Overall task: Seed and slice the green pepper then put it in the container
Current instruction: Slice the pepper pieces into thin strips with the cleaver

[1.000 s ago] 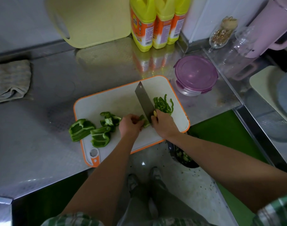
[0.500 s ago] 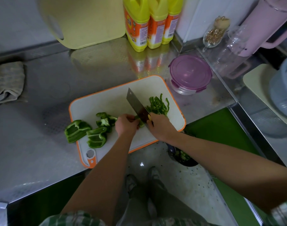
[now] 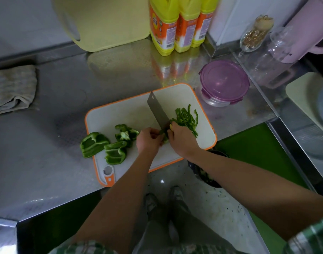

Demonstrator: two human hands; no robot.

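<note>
1. The left hand point(image 3: 147, 142) has its fingers curled down, pinning a small pepper piece point(image 3: 164, 138) to the cutting board point(image 3: 131, 114).
2. The right hand point(image 3: 181, 142) is wrapped tight round the handle of the knife point(image 3: 158, 111). The blade comes down between the two sets of fingers, onto that piece.
3. Left of the left fingers lie uncut pepper chunks point(image 3: 116, 153). The outermost hangs over the board's edge onto the counter point(image 3: 52, 129).
4. Just beyond the right fingers sits a heap of thin pepper strips point(image 3: 187, 118), on the board.
5. Farther beyond the right fingers, off the board, stands the container point(image 3: 224, 82), its purple lid on.
6. Farthest off, yellow bottles point(image 3: 177, 24) stand at the back of the counter.
</note>
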